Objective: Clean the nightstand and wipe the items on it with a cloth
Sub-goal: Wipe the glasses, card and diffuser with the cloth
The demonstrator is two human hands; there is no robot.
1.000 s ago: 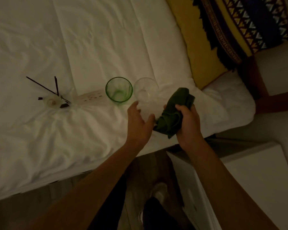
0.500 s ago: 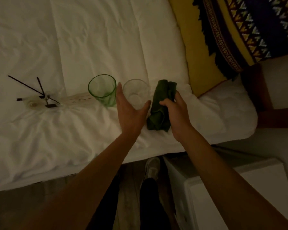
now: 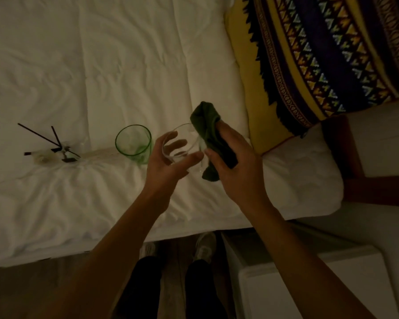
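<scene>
My left hand (image 3: 168, 162) grips a clear glass (image 3: 182, 143) above the white bed, fingers and thumb curled round it. My right hand (image 3: 235, 166) holds a bunched dark green cloth (image 3: 207, 130) against the right side of that glass. A green glass (image 3: 134, 142) stands upright on the bedcover just left of my left hand. The white nightstand (image 3: 309, 286) shows its top at the lower right, below my right forearm.
A small reed diffuser with dark sticks (image 3: 53, 148) lies tipped on the white bedcover (image 3: 78, 77) at the left, beside a pale flat strip. A yellow patterned blanket (image 3: 320, 54) covers the upper right. My shoes (image 3: 203, 247) stand on the floor below.
My left hand has closed round the clear glass and lifted it off the bedcover. My right hand has brought the green cloth up against the glass.
</scene>
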